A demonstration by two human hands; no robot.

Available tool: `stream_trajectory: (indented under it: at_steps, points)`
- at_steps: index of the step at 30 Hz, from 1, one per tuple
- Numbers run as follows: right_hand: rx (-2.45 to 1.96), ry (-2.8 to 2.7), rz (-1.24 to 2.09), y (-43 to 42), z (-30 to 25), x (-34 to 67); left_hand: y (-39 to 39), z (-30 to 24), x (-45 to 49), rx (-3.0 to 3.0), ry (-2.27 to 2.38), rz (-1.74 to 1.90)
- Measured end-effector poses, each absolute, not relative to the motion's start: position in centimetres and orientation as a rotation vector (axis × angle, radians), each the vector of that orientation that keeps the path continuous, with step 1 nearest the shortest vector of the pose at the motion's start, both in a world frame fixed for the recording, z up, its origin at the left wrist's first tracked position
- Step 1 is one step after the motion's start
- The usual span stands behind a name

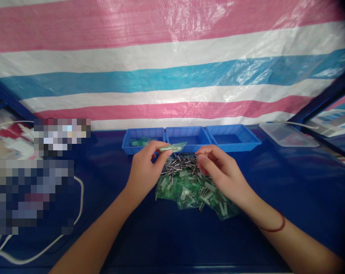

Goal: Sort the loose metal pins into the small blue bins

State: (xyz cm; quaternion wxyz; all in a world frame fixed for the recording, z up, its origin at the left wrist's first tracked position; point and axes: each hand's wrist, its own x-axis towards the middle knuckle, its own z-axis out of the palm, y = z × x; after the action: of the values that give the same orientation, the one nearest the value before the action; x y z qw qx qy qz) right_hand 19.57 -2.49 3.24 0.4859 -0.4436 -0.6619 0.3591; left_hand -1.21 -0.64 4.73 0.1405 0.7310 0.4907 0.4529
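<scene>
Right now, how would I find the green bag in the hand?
Look under the striped tarp to the row of blue bins. Just before them, the left hand pinches one green bag. It alone is in the air; the rest lie in a pile on the table.

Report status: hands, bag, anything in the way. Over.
Left hand pinching one green bag, lifted over the pile of bags. Right hand down on the metal pins, grip unclear. Blue trays right behind.
</scene>
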Motion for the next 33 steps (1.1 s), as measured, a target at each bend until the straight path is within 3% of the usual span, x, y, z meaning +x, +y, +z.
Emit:
stream_trajectory:
  at_steps: [5,11,20,33]
  points:
    - [-1.089,-1.674,0.940,-2.7,3.1,19.3,2.2,4.8,-4.8,2.483,1.652,1.586]
    - [-1.102,-1.844,0.806,-2.9,3.1,19.3,4.1,3.2,-6.8,2.594,1.909,1.028]
    - [-0.919,-2.695,0.279,-3.9,3.7,19.0,2.5,4.0,-4.6,2.659,1.543,1.111]
    - [-0.997,-2.750,0.245,-4.0,3.8,19.2,0.4,4.4,-1.9,2.716,1.215,1.193]
